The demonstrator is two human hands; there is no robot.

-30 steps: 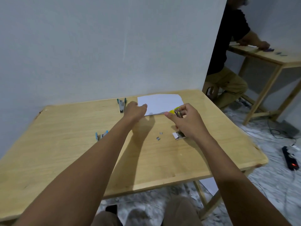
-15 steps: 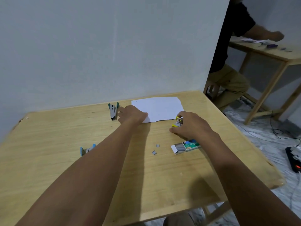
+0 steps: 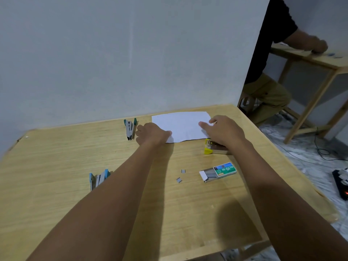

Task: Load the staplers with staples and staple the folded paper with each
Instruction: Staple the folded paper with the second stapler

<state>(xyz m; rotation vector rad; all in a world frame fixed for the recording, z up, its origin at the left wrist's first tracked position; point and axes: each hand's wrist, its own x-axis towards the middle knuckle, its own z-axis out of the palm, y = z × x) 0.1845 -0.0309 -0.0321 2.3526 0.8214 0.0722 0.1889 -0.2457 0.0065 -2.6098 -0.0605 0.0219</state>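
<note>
Staple box (image 3: 218,172) labelled "No.10-1M" lies on table (image 3: 56,147).
Left hand (image 3: 152,134) pinches paper (image 3: 180,125) by its corner; right hand (image 3: 224,130) spreads loose fingers over it, above yellow stapler (image 3: 209,147).

Single head-worn wide-angle view, looking forward and down across wooden table (image 3: 56,166), close over both forearms
</note>
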